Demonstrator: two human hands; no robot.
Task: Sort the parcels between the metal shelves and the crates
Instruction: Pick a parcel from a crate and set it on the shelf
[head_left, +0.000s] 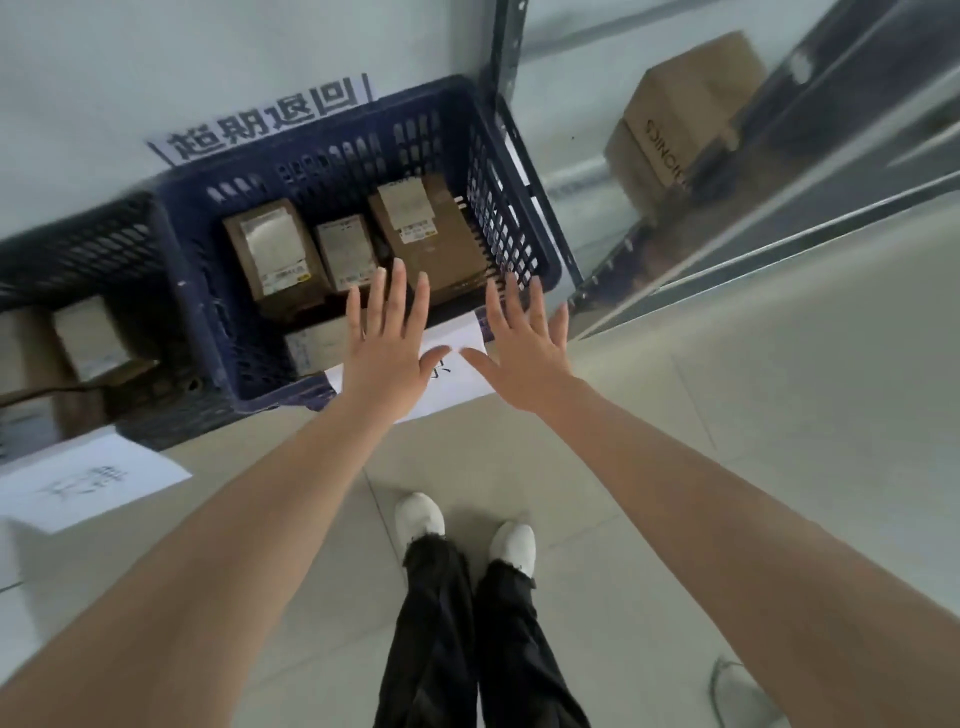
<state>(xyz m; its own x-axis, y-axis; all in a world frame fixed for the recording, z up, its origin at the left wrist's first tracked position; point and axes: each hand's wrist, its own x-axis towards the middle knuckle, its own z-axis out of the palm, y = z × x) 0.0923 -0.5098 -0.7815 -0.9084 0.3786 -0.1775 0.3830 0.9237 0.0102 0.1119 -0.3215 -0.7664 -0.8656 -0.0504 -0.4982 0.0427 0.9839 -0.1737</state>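
Note:
A dark blue crate (514, 218) stands on the floor against the wall and holds several brown cardboard parcels (436, 244) with white labels. My left hand (382, 345) hovers over the crate's near edge, fingers spread, holding nothing. My right hand (522, 345) is beside it, also spread and empty, above a white paper sign (457, 338) fixed at the crate's front. A second dark crate (78, 249) at the left holds more parcels (88, 338). On the metal shelf (727, 244) at the right sits a large cardboard box (680, 119).
A printed sign (270, 117) hangs on the wall behind the blue crate. Another white paper (88, 480) lies on the tiled floor at the left. My feet in white shoes (467, 525) stand below the hands. A shelf post (506, 47) rises by the crate's right corner.

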